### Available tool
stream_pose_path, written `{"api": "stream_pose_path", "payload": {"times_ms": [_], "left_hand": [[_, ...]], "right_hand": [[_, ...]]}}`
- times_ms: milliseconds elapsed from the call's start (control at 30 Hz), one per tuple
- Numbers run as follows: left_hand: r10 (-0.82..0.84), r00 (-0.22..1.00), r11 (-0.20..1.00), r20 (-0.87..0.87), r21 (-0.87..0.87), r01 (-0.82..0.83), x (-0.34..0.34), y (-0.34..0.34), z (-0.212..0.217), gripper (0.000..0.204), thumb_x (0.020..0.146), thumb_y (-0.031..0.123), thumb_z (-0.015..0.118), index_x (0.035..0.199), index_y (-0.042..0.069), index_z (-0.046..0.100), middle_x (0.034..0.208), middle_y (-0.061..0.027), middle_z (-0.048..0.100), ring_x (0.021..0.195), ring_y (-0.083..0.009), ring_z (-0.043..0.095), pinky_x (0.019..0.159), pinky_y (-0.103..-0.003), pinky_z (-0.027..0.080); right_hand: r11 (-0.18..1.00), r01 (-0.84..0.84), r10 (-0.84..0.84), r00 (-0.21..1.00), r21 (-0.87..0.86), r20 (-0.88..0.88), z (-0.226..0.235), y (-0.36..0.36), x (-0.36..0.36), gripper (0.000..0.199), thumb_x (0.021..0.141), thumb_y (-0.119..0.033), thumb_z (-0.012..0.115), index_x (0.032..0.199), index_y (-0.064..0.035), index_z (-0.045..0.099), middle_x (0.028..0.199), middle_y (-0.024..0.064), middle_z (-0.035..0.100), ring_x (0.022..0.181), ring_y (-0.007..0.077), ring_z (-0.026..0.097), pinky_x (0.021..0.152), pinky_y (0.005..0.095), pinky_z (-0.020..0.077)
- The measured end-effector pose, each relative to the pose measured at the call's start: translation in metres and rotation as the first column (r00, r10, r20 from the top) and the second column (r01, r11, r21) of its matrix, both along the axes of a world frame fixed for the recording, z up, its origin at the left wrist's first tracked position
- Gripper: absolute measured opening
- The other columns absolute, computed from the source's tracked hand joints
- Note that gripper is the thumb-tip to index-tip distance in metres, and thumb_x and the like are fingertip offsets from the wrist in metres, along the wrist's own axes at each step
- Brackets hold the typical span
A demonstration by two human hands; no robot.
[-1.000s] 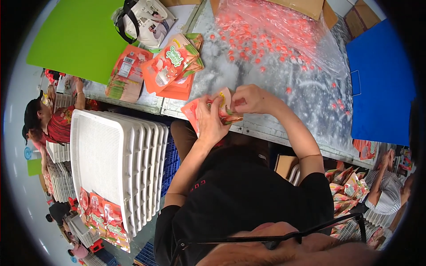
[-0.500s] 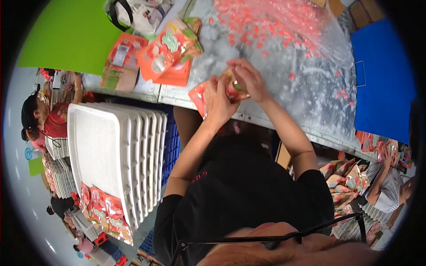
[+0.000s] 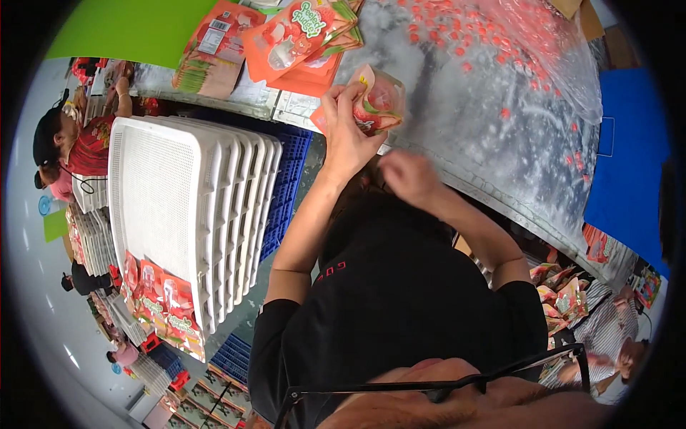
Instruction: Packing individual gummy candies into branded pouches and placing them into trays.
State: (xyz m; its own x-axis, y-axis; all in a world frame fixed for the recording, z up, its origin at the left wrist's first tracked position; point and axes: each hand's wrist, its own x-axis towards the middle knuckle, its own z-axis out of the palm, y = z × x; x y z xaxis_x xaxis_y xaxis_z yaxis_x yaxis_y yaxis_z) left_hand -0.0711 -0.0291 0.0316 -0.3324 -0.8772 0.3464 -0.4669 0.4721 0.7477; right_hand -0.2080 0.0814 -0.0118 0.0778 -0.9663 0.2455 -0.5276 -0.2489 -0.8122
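Here my left hand (image 3: 348,132) pinches an orange pouch (image 3: 373,104) by its edge, holding its mouth up above the table (image 3: 493,143). My right hand (image 3: 407,175), blurred and empty, hangs loosely curled just below it. Flat pouches (image 3: 304,39) lie stacked beyond my left hand.

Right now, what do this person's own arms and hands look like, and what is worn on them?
Both forearms are bare, and the left hand and right hand are ungloved, with no watch or ring visible. Short black sleeves end above the elbows; the black shirt carries small red lettering.
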Motion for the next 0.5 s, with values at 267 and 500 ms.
{"api": "stream_pose_path", "payload": {"times_ms": [267, 500], "left_hand": [[-0.171, 0.922, 0.984, -0.349, -0.116, 0.138, 0.014, 0.011, -0.001, 0.082, 0.060, 0.002, 0.082, 0.133, 0.005, 0.043, 0.136, -0.0195, 0.038, 0.130, -0.0343, 0.040, 0.107, -0.042, 0.042], [0.056, 0.751, 0.879, -0.658, 0.390, 0.276, 0.012, 0.023, -0.010, 0.089, 0.061, 0.001, 0.081, 0.138, 0.003, 0.036, 0.136, -0.0183, 0.039, 0.133, -0.0329, 0.038, 0.110, -0.043, 0.038]], "right_hand": [[0.919, -0.360, 0.392, 0.881, 0.164, -0.266, -0.152, -0.014, 0.041, 0.022, 0.089, -0.015, 0.056, 0.109, -0.0062, 0.059, 0.094, 0.0206, 0.066, 0.089, 0.0407, 0.067, 0.078, 0.0491, 0.0540], [0.981, -0.072, 0.068, 0.997, 0.179, 0.024, 0.074, 0.022, -0.039, 0.018, 0.085, -0.016, 0.071, 0.099, -0.0058, 0.069, 0.094, 0.0137, 0.069, 0.082, 0.0312, 0.068, 0.070, 0.0380, 0.0531]]}}
